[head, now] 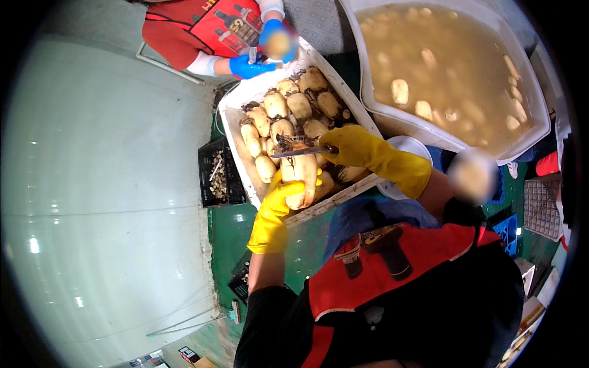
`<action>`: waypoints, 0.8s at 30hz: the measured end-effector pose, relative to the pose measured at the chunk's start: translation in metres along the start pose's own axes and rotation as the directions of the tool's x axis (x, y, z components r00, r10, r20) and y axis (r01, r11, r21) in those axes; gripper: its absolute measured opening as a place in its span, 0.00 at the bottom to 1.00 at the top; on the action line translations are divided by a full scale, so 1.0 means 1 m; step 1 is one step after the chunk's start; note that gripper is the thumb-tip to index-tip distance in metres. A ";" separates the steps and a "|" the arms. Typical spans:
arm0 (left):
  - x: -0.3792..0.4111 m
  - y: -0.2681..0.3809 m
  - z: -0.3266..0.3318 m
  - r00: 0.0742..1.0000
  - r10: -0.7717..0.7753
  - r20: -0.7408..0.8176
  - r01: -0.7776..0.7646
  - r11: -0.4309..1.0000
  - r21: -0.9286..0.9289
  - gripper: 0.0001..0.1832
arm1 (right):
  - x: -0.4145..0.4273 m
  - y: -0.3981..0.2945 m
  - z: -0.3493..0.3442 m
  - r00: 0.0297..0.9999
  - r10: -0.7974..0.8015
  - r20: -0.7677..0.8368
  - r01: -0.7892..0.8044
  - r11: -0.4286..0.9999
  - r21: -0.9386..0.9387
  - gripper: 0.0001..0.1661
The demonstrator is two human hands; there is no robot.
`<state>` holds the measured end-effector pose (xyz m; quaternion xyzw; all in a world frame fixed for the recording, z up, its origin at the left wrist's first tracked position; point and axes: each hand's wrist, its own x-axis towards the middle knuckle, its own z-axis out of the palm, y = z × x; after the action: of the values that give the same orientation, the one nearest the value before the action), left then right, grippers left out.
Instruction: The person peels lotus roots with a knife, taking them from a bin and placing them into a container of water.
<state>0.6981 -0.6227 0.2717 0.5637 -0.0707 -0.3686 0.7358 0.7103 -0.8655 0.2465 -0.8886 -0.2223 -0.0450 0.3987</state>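
Observation:
In a yellow rubber glove, my left hand (280,195) grips a lotus root segment (298,172) by its lower end, above the near side of a white tub (244,177). Dark fibrous roots fringe the segment's far end. My right hand (352,146), gloved in yellow too, is closed around the handle of a knife (301,152). The blade lies across the segment just below that fringe; whether it has cut in, I cannot tell. Beneath both hands the tub holds many more lotus root segments (276,106), some with dark root tufts.
Across the tub a co-worker's blue-gloved hands (252,66) hold a blade and a blurred pale piece. A large white vat (368,87) of murky water with floating segments stands at right. A black crate (222,191) of scraps sits by the left wall; a white bucket (412,147) is behind my right wrist.

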 end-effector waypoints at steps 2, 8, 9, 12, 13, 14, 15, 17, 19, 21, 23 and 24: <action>0.000 0.002 0.000 1.000 0.003 0.014 -0.005 0.995 0.103 0.37 | 0.002 0.000 0.003 1.000 -0.009 0.001 0.009 0.999 -0.040 0.12; -0.008 0.009 0.020 1.000 0.002 0.025 -0.002 1.000 0.002 0.38 | 0.006 -0.008 0.005 0.998 -0.049 -0.040 0.049 0.999 0.002 0.11; -0.008 0.006 0.019 1.000 0.003 0.026 -0.003 1.000 -0.015 0.38 | 0.006 -0.008 0.005 0.996 -0.057 -0.061 0.058 0.998 0.026 0.11; -0.011 0.002 0.017 1.000 -0.021 0.020 0.020 1.000 0.020 0.38 | 0.007 -0.002 0.016 0.988 -0.088 -0.126 0.097 0.993 0.064 0.10; -0.012 0.010 0.020 0.999 -0.045 0.012 0.044 0.995 0.088 0.39 | 0.007 0.000 0.017 0.995 -0.077 -0.069 0.081 0.995 0.053 0.10; -0.012 0.014 0.022 0.998 -0.070 0.002 0.069 0.986 0.155 0.39 | 0.007 0.001 0.017 0.998 -0.065 -0.012 0.065 0.997 0.041 0.09; -0.012 0.011 0.020 0.997 -0.002 -0.078 0.028 0.942 0.336 0.40 | 0.009 0.000 0.017 0.997 -0.058 0.045 0.057 0.998 0.026 0.09; -0.008 0.002 0.017 0.966 0.168 -0.195 0.002 0.751 0.660 0.41 | 0.009 0.007 0.027 0.998 0.011 0.068 -0.010 1.000 -0.014 0.10; -0.003 0.026 0.046 0.939 0.077 -0.334 0.199 0.673 0.713 0.43 | 0.009 0.010 0.027 0.998 0.047 0.043 -0.047 0.999 0.013 0.10; -0.004 0.015 0.025 0.971 0.162 -0.173 -0.016 0.774 0.633 0.44 | 0.009 0.001 0.022 0.999 0.038 -0.035 -0.034 0.993 0.116 0.11; -0.003 0.011 0.010 0.994 0.049 -0.101 0.000 0.902 0.431 0.45 | 0.012 0.012 0.031 1.000 0.009 -0.003 -0.008 0.997 0.078 0.11; 0.000 0.013 0.007 0.995 0.056 -0.084 -0.014 0.899 0.438 0.45 | 0.018 0.017 0.032 1.000 -0.009 0.002 0.009 0.999 0.053 0.12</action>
<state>0.7006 -0.6271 0.2857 0.7296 -0.1267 -0.3031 0.5998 0.7307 -0.8454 0.2182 -0.8767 -0.2281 -0.0398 0.4216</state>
